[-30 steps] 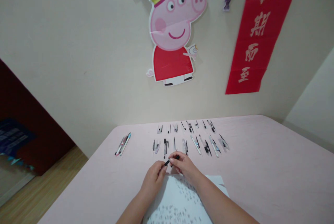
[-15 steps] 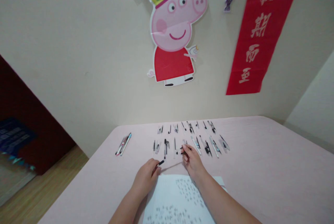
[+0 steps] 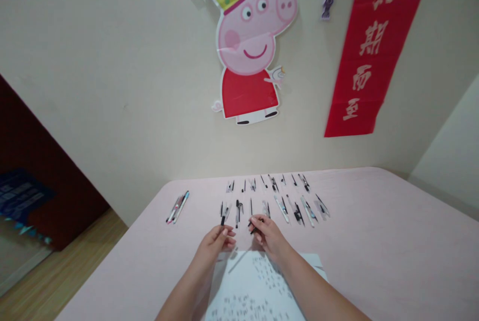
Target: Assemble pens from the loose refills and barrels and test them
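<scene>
My left hand (image 3: 216, 242) is closed in a pinch on a short black pen piece (image 3: 223, 220) that sticks up from its fingertips. Just to its right, my right hand (image 3: 268, 235) pinches another small dark pen part (image 3: 253, 225). Both hands hover at the near end of two rows of taken-apart pen parts (image 3: 275, 206) laid out on the pink table (image 3: 374, 241). A thin pen refill (image 3: 237, 261) lies loose on the top edge of a white sheet with writing (image 3: 258, 288), between my wrists.
A few whole pens (image 3: 177, 207) lie together near the table's left edge. The wall behind carries a cartoon pig cutout (image 3: 250, 44) and a red banner (image 3: 368, 46). Wooden floor (image 3: 45, 281) shows beyond the left edge.
The hands pulled one pen apart into two pieces. A thin refill now lies on the sheet. My left hand has lifted its black piece toward the rows; my right hand drew back.
</scene>
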A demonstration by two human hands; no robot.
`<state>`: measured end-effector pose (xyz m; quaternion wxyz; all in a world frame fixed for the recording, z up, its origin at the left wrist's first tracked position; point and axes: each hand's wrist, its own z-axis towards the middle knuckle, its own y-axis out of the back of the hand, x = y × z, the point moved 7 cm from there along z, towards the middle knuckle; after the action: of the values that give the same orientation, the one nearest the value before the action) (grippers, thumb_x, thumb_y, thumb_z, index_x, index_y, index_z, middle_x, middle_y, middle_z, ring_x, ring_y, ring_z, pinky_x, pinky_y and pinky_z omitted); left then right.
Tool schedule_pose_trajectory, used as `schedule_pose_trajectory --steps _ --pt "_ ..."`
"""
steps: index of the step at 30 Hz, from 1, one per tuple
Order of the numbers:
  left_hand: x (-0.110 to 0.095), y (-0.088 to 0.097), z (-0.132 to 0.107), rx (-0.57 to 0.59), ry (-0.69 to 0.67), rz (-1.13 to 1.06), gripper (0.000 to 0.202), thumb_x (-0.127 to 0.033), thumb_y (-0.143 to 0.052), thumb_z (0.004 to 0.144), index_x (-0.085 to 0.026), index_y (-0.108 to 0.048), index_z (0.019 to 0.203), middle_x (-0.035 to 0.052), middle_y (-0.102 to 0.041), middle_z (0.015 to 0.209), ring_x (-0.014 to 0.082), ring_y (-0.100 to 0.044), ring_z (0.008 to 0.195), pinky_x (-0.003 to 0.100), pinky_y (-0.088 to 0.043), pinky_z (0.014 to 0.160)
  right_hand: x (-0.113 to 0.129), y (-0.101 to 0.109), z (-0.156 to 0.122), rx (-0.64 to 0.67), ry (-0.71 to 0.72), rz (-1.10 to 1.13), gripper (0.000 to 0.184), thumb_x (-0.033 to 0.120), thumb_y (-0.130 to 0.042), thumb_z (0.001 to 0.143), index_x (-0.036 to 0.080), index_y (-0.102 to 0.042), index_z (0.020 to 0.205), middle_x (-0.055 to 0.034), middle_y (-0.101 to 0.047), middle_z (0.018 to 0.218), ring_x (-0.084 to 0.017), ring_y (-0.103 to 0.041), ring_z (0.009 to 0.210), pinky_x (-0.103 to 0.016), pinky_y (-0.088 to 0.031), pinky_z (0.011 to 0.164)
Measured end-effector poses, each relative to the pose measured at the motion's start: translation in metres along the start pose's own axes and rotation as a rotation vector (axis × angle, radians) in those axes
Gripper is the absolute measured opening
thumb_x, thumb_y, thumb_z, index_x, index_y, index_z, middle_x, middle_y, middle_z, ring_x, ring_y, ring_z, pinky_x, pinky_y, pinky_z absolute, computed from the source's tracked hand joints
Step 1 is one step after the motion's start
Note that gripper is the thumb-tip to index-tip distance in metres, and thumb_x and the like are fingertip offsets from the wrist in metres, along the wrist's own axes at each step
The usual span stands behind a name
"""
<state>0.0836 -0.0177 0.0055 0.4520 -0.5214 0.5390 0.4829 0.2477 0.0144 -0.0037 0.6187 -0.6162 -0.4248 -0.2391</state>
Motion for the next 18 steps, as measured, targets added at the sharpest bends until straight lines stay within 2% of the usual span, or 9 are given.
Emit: schedule_pose_trajectory --steps 2,4,5,8,10,12,15,18 --pt "0.005 -0.018 -0.005 0.072 0.061 -0.101 0.055 -0.061 -0.069 0.057 -0.014 -0.061 0.084 0.0079 -0.066 0.082 0.0166 -0.063 0.071 0.031 -0.049 0.069 -0.004 -0.004 -0.001 0.028 -0.007 -0.057 0.039 0.046 -0.077 0.059 0.014 -0.059 0.073 0.0004 -0.064 0.059 -0.001 -0.034 0.034 -0.015 -0.017 0.034" --pt "0.006 -0.034 -0.012 0.156 0.078 -0.137 0.051 -0.057 -0.067 0.065 -0.014 -0.063 0.092 0.0074 -0.065 0.088 0.0136 -0.061 0.071 0.028 -0.048 0.068 -0.008 -0.005 -0.001 0.042 -0.018 -0.093 0.039 0.046 -0.076 0.06 0.014 -0.058 0.072 0.0009 -0.064 0.058 -0.001 -0.033 0.034 -0.015 -0.018 0.034" --pt "0.008 -0.039 -0.015 0.174 0.087 -0.134 0.049 -0.054 -0.066 0.068 -0.014 -0.062 0.095 0.0055 -0.064 0.085 0.0109 -0.058 0.064 0.025 -0.046 0.061 -0.01 -0.005 0.0 0.05 -0.024 -0.106 0.039 0.046 -0.076 0.06 0.014 -0.058 0.073 0.0011 -0.064 0.059 -0.001 -0.033 0.034 -0.015 -0.018 0.034" --pt "0.012 -0.042 -0.018 0.126 0.107 -0.099 0.042 -0.046 -0.065 0.071 -0.015 -0.061 0.099 -0.0021 -0.057 0.07 0.0049 -0.043 0.046 0.019 -0.031 0.044 -0.016 -0.002 0.001 0.064 -0.055 -0.13 0.04 0.047 -0.074 0.062 0.015 -0.059 0.081 0.0016 -0.064 0.059 -0.002 -0.034 0.035 -0.015 -0.021 0.035" --pt "0.014 -0.039 -0.017 0.084 0.127 -0.123 0.037 -0.042 -0.066 0.072 -0.015 -0.061 0.097 -0.006 -0.051 0.06 0.0034 -0.036 0.042 0.017 -0.023 0.041 -0.017 -0.001 0.001 0.054 -0.072 -0.138 0.044 0.046 -0.074 0.061 0.015 -0.058 0.088 0.0031 -0.063 0.059 -0.002 -0.035 0.036 -0.015 -0.022 0.035" --pt "0.015 -0.036 -0.015 0.043 0.147 -0.193 0.032 -0.038 -0.067 0.071 -0.015 -0.062 0.093 -0.0079 -0.046 0.054 0.0031 -0.034 0.041 0.016 -0.021 0.04 -0.016 -0.002 0.0 0.047 -0.071 -0.159 0.044 0.045 -0.074 0.06 0.017 -0.056 0.089 0.0043 -0.062 0.06 -0.003 -0.036 0.036 -0.015 -0.023 0.035" --pt "0.014 -0.036 -0.015 -0.006 0.186 -0.339 0.022 -0.032 -0.069 0.071 -0.014 -0.062 0.082 -0.0055 -0.051 0.055 0.0034 -0.04 0.042 0.014 -0.026 0.038 -0.014 -0.01 -0.003 0.074 -0.024 -0.254 0.037 0.044 -0.072 0.062 0.018 -0.052 0.077 0.0032 -0.062 0.057 -0.004 -0.038 0.036 -0.016 -0.023 0.035" --pt "0.013 -0.043 -0.021 -0.019 0.292 -0.477 0.012 -0.023 -0.066 0.076 -0.012 -0.062 0.075 0.0006 -0.061 0.062 0.0068 -0.055 0.051 0.015 -0.041 0.047 -0.015 -0.019 -0.004 0.117 0.026 -0.339 0.031 0.042 -0.07 0.065 0.018 -0.051 0.07 0.0032 -0.058 0.052 -0.006 -0.041 0.038 -0.018 -0.027 0.038"
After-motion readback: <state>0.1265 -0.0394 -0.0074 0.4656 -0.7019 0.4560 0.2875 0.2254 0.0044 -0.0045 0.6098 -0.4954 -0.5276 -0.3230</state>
